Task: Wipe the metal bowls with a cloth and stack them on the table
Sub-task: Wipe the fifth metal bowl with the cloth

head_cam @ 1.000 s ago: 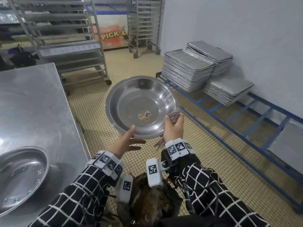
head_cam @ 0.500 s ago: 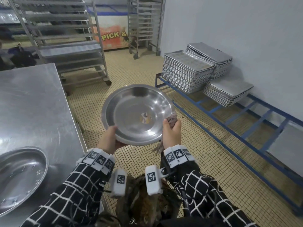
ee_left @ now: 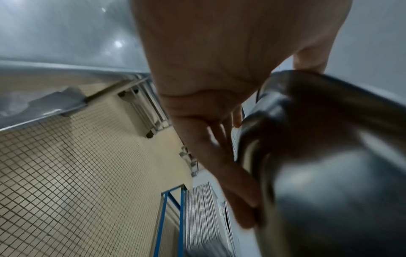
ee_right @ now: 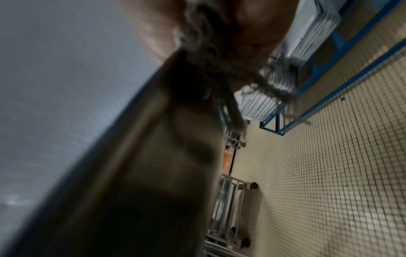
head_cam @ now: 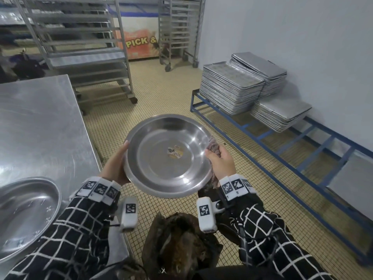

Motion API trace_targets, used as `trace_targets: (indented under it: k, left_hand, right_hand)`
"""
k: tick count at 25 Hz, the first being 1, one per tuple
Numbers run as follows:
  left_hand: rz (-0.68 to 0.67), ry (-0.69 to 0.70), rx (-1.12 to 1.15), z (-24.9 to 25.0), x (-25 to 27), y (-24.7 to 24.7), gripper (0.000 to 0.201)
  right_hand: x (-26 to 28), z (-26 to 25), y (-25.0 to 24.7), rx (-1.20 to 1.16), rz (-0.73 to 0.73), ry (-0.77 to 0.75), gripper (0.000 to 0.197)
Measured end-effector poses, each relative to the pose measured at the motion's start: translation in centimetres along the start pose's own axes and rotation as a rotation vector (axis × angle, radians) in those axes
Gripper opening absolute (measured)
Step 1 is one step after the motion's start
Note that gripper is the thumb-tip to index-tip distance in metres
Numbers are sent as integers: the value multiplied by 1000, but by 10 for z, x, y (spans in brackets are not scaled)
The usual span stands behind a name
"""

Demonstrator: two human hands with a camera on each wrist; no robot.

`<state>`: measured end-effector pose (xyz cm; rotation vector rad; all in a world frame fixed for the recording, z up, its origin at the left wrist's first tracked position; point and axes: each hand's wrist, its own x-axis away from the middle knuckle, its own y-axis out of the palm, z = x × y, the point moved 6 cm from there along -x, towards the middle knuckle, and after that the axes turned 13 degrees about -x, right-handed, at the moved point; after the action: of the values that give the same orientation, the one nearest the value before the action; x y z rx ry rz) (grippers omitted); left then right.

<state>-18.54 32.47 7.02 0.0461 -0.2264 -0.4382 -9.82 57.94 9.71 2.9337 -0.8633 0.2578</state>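
A shallow metal bowl (head_cam: 161,164) with a small sticker (head_cam: 175,152) in its middle is held over the tiled floor, tilted toward me. My left hand (head_cam: 115,164) grips its left rim (ee_left: 285,83), thumb on top and fingers (ee_left: 222,156) spread under the outside. On the bowl's right rim my right hand (head_cam: 221,161) pinches a frayed grey-brown cloth (head_cam: 213,145); its threads (ee_right: 222,83) hang down beside the bowl's underside (ee_right: 153,173). A second metal bowl (head_cam: 22,215) sits on the steel table (head_cam: 40,126) at the lower left.
Stacks of baking trays (head_cam: 232,91) rest on a low blue metal frame (head_cam: 282,162) along the white wall at right. Wheeled tray racks (head_cam: 80,47) stand behind the table. A brown bag (head_cam: 179,245) sits close below my arms.
The bowl has come down and toward me and tilted flatter. My left hand shifted from under the near rim to the left rim. The right hand stays on the right rim with the cloth.
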Motion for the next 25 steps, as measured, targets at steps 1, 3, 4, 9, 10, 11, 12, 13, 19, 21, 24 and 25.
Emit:
trace_targets:
  k: [1,3,4,9,10,11,12,13,19,21,24,25]
  left_hand:
    - [42,-20,-21,0,2,-6,45]
    - [183,-70,-100,-5,8,-22,40]
    - [239,-72,-117,-7,11,-28,39]
    - [384,-43,-71,3,39,-44,31]
    - [388,-44,-75,6,46,-47,25]
    - [361,-46,-99,9,53,-50,22]
    - [341,-47,-137,11,59,-56,22]
    - [335,-40,-173,14,67,-66,20]
    - [572,60,-253,37,122,-176,12]
    - [673,19,-287,44,142,-213,18]
    - [768,-29,-412,37,166,-252,24]
    - [813,-51,-474,34,172,-259,23]
  right_hand:
    - [3,0,3,20,-31,0,18]
    - [14,4,12,-10,-44,1,19]
    - [20,6,19,-36,-36,-4,20]
    - [50,11,72,-84,-36,-62,37]
    - [55,11,85,-102,-34,-70,38]
    - [59,10,98,-118,-26,-73,39]
    - [63,9,111,-129,-20,-76,40]
    - [67,8,124,-130,-20,-76,40]
    - [79,5,196,-19,-169,-98,19]
    - [83,3,219,50,-293,-104,12]
    - [88,8,253,93,-429,-98,13]
    - [87,10,261,78,-443,-94,13]
